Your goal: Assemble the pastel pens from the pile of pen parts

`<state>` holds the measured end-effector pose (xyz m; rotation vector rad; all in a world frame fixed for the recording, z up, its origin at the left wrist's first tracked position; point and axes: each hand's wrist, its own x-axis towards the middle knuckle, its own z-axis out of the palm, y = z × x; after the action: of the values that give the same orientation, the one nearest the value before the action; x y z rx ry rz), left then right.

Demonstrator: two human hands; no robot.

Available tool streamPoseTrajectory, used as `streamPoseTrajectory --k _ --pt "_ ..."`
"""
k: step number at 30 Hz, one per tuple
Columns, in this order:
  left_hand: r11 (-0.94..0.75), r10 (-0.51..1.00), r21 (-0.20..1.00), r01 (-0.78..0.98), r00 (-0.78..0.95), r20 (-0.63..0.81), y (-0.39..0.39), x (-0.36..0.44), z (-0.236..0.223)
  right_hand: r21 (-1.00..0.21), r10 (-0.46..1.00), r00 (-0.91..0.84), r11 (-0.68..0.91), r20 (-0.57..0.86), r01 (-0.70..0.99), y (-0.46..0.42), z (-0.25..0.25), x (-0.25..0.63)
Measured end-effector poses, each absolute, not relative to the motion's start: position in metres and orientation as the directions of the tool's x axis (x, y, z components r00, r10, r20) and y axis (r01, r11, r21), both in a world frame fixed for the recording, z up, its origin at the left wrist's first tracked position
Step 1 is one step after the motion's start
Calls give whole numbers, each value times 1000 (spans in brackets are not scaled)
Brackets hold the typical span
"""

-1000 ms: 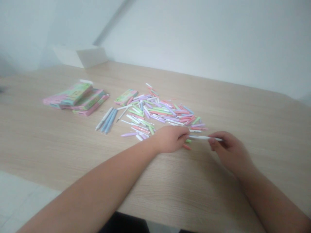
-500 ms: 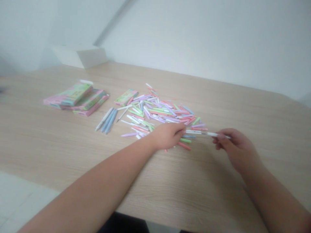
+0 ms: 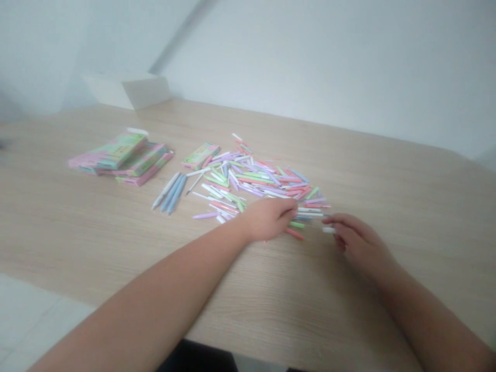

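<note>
Tabletop: light wood-grain desk [image 3: 77,232], arms reaching in from the near edge.

Left hand [image 3: 269,219]: curled at the near rim of the pile, fingertips over white pen tubes [image 3: 310,212]; blur hides whether it grips anything, so its grip cannot be told.

Right hand [image 3: 358,240]: closed, fingers round a short white pen tube [image 3: 328,230], just right of the left hand.

Handling: likely light, stiff, smooth plastic, apt to roll; best pinched mid-barrel.

Beyond the grip: loose pastel pen parts [image 3: 263,178] in a heap, blue-and-white pens [image 3: 174,194] lying side by side to its left, a small green-and-pink box [image 3: 200,155] at its far edge.

Far left: stacked pastel boxes [image 3: 112,155].

Background: white carton [image 3: 143,90] against a white wall [image 3: 329,62].
</note>
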<state>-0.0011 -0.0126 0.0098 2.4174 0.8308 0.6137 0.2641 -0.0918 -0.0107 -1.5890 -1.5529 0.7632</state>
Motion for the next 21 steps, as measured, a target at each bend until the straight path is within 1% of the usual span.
streamPoseTrajectory --k 2,7,10,12,21 --pt "-694 651 585 420 712 261 -13 0 8 -815 991 52 73 126 575 -94 -13 261" --pt "-711 639 570 412 716 281 -11 2 4 -778 974 31 160 224 608 -98 -11 256" --pt "-722 626 562 403 728 282 -12 1 4 -714 967 6 185 256 675 -99 -7 252" --pt "-727 620 554 405 734 278 -13 1 5 -672 962 -15 203 274 713 -100 -5 250" --pt "-732 621 534 423 736 269 -13 1 5 -559 948 -66 239 311 794 -99 -7 254"
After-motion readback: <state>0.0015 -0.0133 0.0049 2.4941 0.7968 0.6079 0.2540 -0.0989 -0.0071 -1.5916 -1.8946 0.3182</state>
